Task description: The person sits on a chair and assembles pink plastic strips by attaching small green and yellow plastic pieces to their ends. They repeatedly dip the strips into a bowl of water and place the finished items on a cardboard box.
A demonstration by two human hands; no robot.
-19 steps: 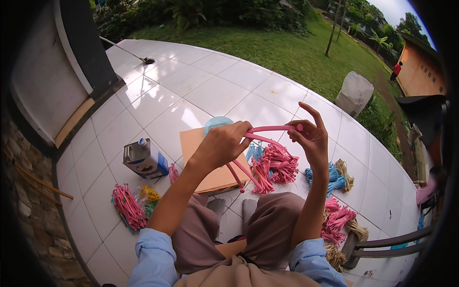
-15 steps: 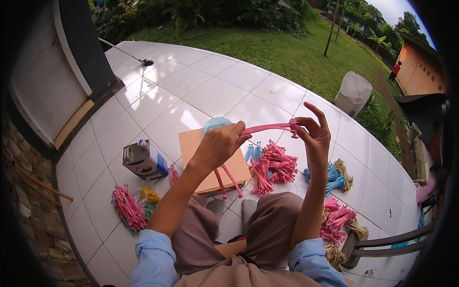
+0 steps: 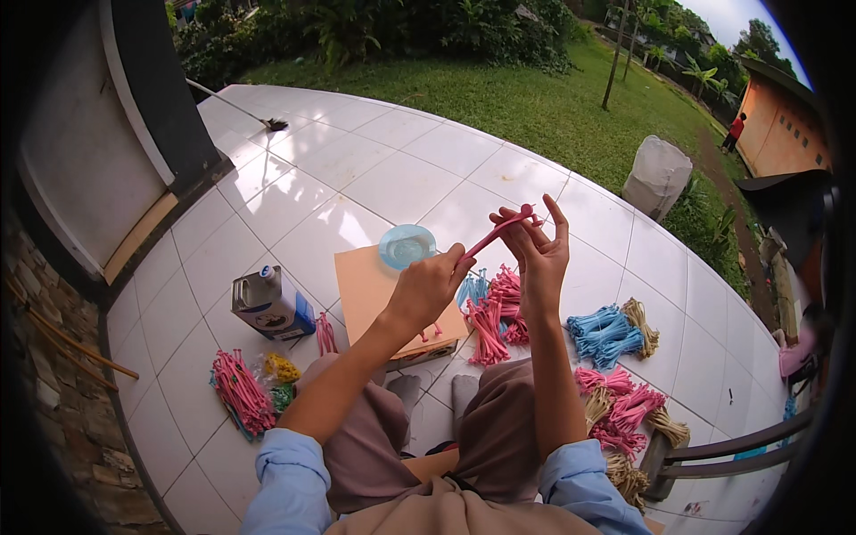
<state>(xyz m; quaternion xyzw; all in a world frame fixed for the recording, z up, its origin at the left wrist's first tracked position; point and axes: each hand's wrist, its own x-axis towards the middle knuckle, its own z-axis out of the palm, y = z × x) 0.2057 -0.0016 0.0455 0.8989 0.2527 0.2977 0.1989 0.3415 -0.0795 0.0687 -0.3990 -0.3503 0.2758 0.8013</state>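
In front of my chest, a pink strap with knobbed ends [image 3: 487, 242] slants up to the right. Its lower part is gripped in my left hand [image 3: 426, 287], whose fingers are closed around it. Below that hand, two small pink knobbed tips [image 3: 431, 333] stick out. My right hand [image 3: 540, 267] is raised at the strap's upper end, its fingertips against the strap near the knobs and one finger stretched up. Beneath the hands is a tan board [image 3: 364, 283] on a low box, with a translucent blue bowl [image 3: 407, 247] at its far side.
Pink bundles [image 3: 489, 330] lie right of the board; blue bundles [image 3: 608, 334] and more pink ones [image 3: 631, 406] lie farther right. On the left stand a metal can [image 3: 272, 303] and a pink pile [image 3: 241, 392]. A wooden chair part [image 3: 731, 459] juts in at right.
My right hand has moved left and turned, bringing the strap's knobbed end closer to my left hand. The strap now slants more steeply, and the bowl is more fully visible.
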